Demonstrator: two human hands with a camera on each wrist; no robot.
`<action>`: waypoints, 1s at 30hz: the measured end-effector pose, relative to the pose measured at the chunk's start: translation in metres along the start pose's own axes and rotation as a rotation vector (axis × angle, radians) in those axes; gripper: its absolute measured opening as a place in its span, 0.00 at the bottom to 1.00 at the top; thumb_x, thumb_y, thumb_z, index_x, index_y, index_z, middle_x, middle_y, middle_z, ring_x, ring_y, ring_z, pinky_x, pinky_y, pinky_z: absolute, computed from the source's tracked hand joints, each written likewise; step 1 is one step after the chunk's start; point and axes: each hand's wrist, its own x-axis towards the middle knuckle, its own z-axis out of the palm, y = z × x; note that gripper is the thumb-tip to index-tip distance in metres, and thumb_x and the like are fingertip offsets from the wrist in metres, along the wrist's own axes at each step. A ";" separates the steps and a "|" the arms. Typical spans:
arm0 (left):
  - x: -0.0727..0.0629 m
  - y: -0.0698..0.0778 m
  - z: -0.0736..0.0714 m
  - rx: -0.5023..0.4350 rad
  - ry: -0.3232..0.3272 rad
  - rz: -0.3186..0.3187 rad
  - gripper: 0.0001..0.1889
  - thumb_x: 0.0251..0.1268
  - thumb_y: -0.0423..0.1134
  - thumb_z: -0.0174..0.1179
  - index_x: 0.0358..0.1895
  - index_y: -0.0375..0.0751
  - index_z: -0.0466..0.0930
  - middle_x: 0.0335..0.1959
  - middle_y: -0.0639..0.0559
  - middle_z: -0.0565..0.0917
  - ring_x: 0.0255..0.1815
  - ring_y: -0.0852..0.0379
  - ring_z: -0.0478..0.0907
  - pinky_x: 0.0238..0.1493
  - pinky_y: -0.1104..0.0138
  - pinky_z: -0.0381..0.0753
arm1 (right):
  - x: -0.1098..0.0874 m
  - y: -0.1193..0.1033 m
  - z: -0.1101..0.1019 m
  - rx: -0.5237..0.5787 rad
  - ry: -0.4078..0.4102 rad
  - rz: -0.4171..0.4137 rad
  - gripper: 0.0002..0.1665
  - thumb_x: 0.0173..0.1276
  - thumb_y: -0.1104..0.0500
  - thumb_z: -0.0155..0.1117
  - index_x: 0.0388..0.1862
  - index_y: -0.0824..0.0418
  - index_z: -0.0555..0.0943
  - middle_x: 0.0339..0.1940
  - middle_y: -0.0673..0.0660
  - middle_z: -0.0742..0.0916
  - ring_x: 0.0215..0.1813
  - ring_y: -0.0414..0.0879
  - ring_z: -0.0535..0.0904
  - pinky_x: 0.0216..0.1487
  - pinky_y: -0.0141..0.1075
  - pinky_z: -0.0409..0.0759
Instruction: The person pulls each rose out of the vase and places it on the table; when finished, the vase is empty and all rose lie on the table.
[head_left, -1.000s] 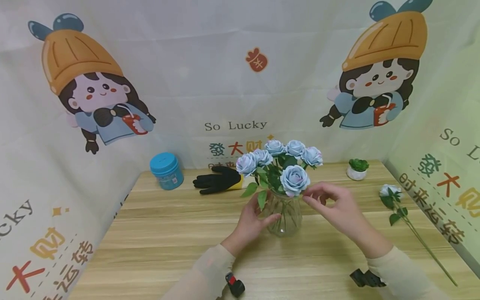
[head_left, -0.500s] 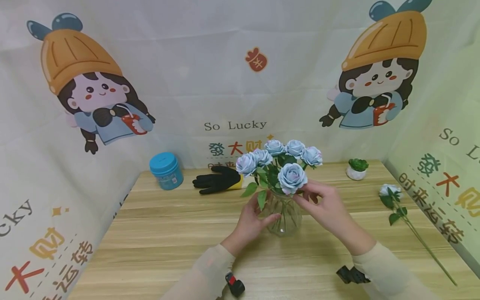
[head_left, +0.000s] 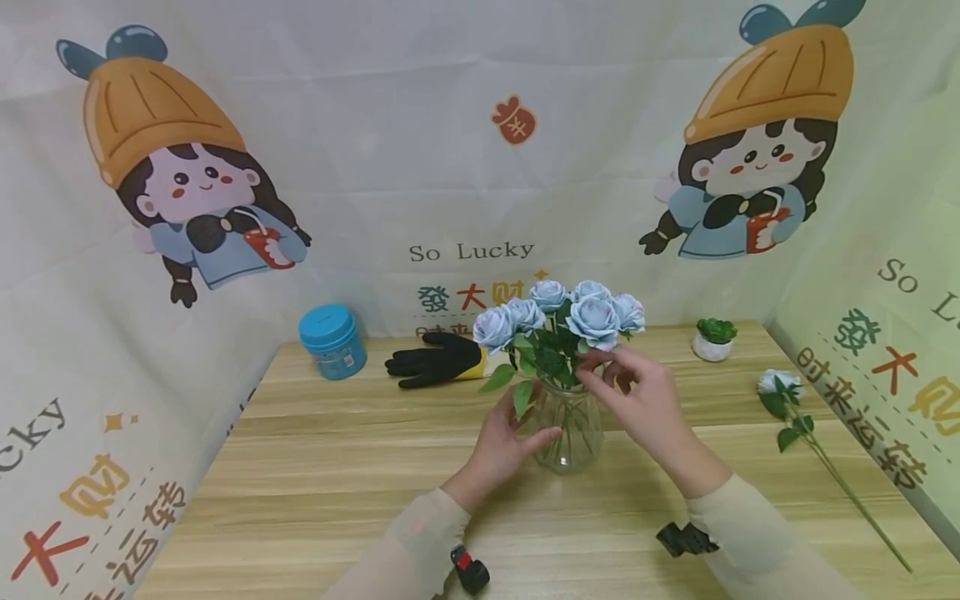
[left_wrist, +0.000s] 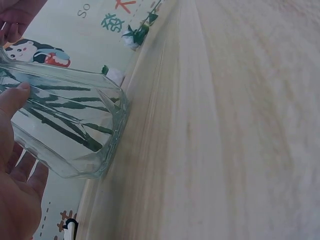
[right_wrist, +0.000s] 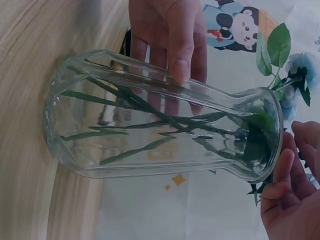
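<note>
A clear glass vase stands on the table with several light blue roses in it, their green stems crossing inside. My left hand holds the vase from the left; in the right wrist view its thumb lies on the near wall and its fingers reach behind the glass. Just above the rim, my right hand pinches the front rose below its bloom, thumb and index finger together. Leaves and the right fingers partly hide that stem. In the right wrist view the right fingertips are right at the rim.
One more blue rose with a long stem lies at the table's right side. A small potted succulent stands at the back right. Behind the vase, to the left, are a black glove and a blue tub. Printed cloth walls enclose the table.
My right hand has moved left and inward over the vase rim. The front rose has shifted up and back, closer among the other blooms. The left hand and vase have stayed put.
</note>
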 end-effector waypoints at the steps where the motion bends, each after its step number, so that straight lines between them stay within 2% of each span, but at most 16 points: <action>1: 0.000 0.000 0.000 0.000 0.001 -0.002 0.38 0.63 0.39 0.74 0.75 0.46 0.67 0.73 0.46 0.76 0.74 0.48 0.74 0.75 0.51 0.74 | 0.000 0.000 0.001 0.006 0.009 0.008 0.07 0.67 0.62 0.75 0.43 0.54 0.90 0.33 0.50 0.91 0.25 0.36 0.72 0.25 0.26 0.68; 8: -0.001 0.000 0.000 -0.010 0.001 -0.012 0.37 0.62 0.39 0.75 0.74 0.45 0.68 0.73 0.46 0.77 0.74 0.48 0.74 0.75 0.51 0.73 | 0.003 0.001 0.004 0.046 0.060 0.060 0.07 0.67 0.62 0.75 0.43 0.55 0.90 0.30 0.52 0.89 0.25 0.37 0.70 0.26 0.26 0.67; 15: -0.001 0.001 -0.001 -0.016 -0.003 -0.006 0.37 0.63 0.39 0.74 0.74 0.45 0.68 0.73 0.46 0.77 0.74 0.48 0.74 0.74 0.51 0.74 | 0.008 0.001 0.010 0.031 0.108 0.098 0.05 0.66 0.67 0.74 0.41 0.63 0.88 0.24 0.59 0.86 0.24 0.37 0.69 0.26 0.26 0.67; 24: -0.001 0.001 -0.001 -0.013 -0.003 -0.004 0.37 0.63 0.39 0.74 0.74 0.44 0.68 0.73 0.45 0.76 0.74 0.47 0.73 0.74 0.51 0.74 | 0.008 0.003 0.010 0.081 0.134 0.118 0.04 0.66 0.59 0.76 0.38 0.56 0.89 0.22 0.54 0.85 0.23 0.38 0.71 0.24 0.26 0.68; 30: -0.001 0.002 -0.001 -0.011 -0.004 -0.007 0.37 0.63 0.39 0.74 0.74 0.43 0.67 0.73 0.45 0.76 0.74 0.47 0.73 0.75 0.51 0.73 | 0.009 0.005 0.011 0.049 0.133 0.128 0.04 0.66 0.56 0.77 0.38 0.55 0.90 0.23 0.53 0.86 0.24 0.37 0.74 0.24 0.25 0.73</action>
